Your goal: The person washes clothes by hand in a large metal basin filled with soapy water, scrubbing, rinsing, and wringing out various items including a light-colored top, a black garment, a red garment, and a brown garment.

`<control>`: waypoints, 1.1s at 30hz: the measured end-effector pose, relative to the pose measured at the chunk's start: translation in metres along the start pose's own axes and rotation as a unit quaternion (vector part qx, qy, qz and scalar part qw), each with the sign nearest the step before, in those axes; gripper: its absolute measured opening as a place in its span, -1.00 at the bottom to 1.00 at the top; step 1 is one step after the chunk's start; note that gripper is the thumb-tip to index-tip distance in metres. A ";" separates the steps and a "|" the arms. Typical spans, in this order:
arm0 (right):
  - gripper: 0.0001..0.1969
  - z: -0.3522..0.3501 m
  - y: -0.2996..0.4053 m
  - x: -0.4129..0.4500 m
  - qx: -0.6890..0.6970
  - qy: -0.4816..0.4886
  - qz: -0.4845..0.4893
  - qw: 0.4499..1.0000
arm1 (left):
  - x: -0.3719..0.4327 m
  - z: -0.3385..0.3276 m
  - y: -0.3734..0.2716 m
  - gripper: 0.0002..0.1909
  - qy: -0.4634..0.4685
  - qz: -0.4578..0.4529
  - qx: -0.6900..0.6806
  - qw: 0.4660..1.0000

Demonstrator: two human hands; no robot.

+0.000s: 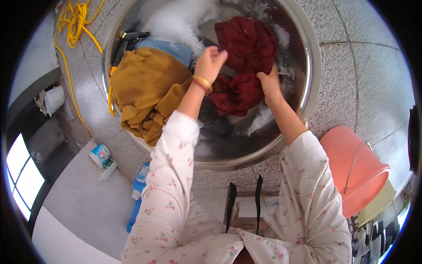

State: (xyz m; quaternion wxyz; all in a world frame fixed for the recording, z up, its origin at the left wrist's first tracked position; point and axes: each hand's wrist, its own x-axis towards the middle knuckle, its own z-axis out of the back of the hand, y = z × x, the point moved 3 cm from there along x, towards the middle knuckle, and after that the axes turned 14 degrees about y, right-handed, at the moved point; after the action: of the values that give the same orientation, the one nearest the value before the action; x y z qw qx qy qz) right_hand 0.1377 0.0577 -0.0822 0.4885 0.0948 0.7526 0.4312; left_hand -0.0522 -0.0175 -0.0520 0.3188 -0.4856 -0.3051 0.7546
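Observation:
A wide metal basin (311,76) holds sudsy water and wet cloth. My right hand (271,84) grips a dark red garment (245,46) at its narrowed middle, with one bunch of it above and another below. My left hand (211,62), with a yellow and a red band at the wrist, hangs over the basin just left of the red cloth, fingers curled and slightly blurred, nothing seen in it. A mustard-yellow cloth (148,79) lies heaped over the basin's left side, partly on a light blue cloth (171,49). Dark cloth (214,122) lies in the water below the red garment.
A black spray nozzle (130,41) rests at the basin's left rim, near a coiled yellow hose (74,24). A pink bucket (352,168) lies tilted at the right. Blue bottles (140,181) and a small tub (99,156) are at lower left.

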 end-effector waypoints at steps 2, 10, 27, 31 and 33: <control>-0.41 0.016 -0.011 0.009 -0.157 -0.032 0.041 0.986 | 0.030 -0.020 -0.014 -0.29 -0.091 0.054 -0.030 0.994; -0.47 -0.034 -0.025 0.009 -0.399 0.168 0.066 0.899 | 0.045 -0.051 0.022 -0.50 -0.053 -0.094 0.271 0.957; -0.68 0.036 -0.005 0.029 0.444 0.229 0.002 0.866 | -0.053 -0.111 -0.117 -0.50 0.017 -0.093 0.147 0.985; -0.73 -0.005 -0.001 0.009 0.351 0.054 -0.081 0.931 | -0.003 -0.091 -0.042 -0.55 -0.079 0.037 0.203 0.975; -0.70 -0.005 0.016 -0.002 0.311 0.037 -0.067 0.947 | 0.013 -0.075 -0.023 -0.53 -0.056 0.035 0.211 0.975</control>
State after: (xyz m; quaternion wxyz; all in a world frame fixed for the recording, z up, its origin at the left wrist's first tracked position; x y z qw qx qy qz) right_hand 0.1297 0.0634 -0.0683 0.4340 0.1758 0.8716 0.1453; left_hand 0.0171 0.0176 -0.0669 0.3697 -0.3744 -0.1388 0.8390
